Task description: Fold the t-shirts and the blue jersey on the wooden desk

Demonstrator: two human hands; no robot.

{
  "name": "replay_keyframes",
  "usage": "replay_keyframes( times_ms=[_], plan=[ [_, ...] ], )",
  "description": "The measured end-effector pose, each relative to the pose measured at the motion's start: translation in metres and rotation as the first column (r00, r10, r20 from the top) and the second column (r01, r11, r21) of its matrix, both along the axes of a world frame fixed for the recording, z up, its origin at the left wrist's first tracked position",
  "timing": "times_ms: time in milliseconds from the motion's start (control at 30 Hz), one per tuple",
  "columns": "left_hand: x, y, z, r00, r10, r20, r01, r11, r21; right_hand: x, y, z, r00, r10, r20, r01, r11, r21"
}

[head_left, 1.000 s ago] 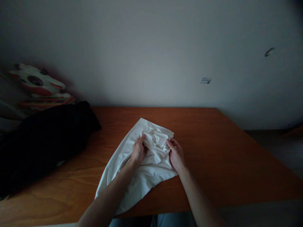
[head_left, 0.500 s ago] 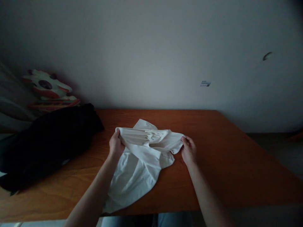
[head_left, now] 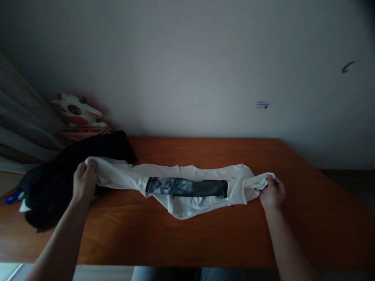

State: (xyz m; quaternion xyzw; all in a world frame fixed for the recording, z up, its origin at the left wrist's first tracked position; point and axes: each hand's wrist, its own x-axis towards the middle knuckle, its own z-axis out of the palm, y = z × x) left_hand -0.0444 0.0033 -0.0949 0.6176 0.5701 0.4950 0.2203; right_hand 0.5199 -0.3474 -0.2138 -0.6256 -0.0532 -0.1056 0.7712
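Note:
A white shirt [head_left: 187,208] with a dark printed picture across its middle stretches sideways over the wooden table [head_left: 187,242]. At its left end, my left hand [head_left: 84,181] is closed on what looks like a sleeve, raised beside the dark clothing. My right hand [head_left: 273,193] pinches the bunched right end of the shirt. Between the two hands the cloth hangs in folds, its lower part sagging toward the near side of the table. How much of the shirt rests on the wood I cannot tell.
A heap of black clothing [head_left: 67,171] lies on the table at the left, partly behind my left hand. Beyond it a cow-shaped toy [head_left: 77,111] stands against the wall [head_left: 187,70]. A pale curtain [head_left: 20,113] hangs at the far left. The table's near edge runs above my legs.
My hands have moved far apart, left hand leftward and right hand rightward. The bunched shirt is now pulled out wide, and its dark print has come into view.

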Motion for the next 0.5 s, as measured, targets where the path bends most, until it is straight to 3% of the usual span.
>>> replay_keyframes(
  times_ms=[100, 167, 200, 267, 333, 400, 433, 500],
  plan=[
    [0.035, -0.016, -0.006, 0.954, 0.092, -0.284, -0.029, 0.976, 0.218, -0.013, 0.0, 0.002, 0.997, 0.073, 0.002, -0.071, 0.986, -0.152],
    [0.069, -0.037, -0.008, 0.895, 0.054, -0.443, 0.141, 0.907, 0.396, -0.023, 0.002, 0.007, 0.99, 0.141, 0.005, -0.135, 0.959, -0.251],
    [0.087, -0.05, -0.01, 0.85, -0.044, -0.525, 0.295, 0.865, 0.405, -0.029, 0.003, 0.011, 0.98, 0.197, 0.034, -0.176, 0.93, -0.323],
    [0.125, -0.081, -0.017, 0.604, -0.368, -0.707, 0.668, 0.717, 0.198, -0.042, 0.006, 0.018, 0.92, 0.364, 0.145, -0.243, 0.821, -0.516],
    [0.161, -0.111, -0.03, 0.365, -0.54, -0.759, 0.804, 0.593, -0.035, -0.054, 0.008, 0.024, 0.786, 0.563, 0.258, -0.238, 0.659, -0.713],
    [0.189, -0.134, -0.044, 0.218, -0.632, -0.744, 0.831, 0.52, -0.198, -0.064, 0.007, 0.027, 0.652, 0.689, 0.317, -0.191, 0.553, -0.811],
    [0.199, -0.142, -0.051, 0.183, -0.661, -0.728, 0.832, 0.498, -0.243, -0.068, 0.005, 0.027, 0.611, 0.717, 0.335, -0.176, 0.535, -0.826],
    [0.211, -0.151, -0.061, 0.242, -0.68, -0.692, 0.824, 0.521, -0.223, -0.07, 0.0, 0.025, 0.568, 0.745, 0.348, -0.191, 0.531, -0.825]
  ],
)
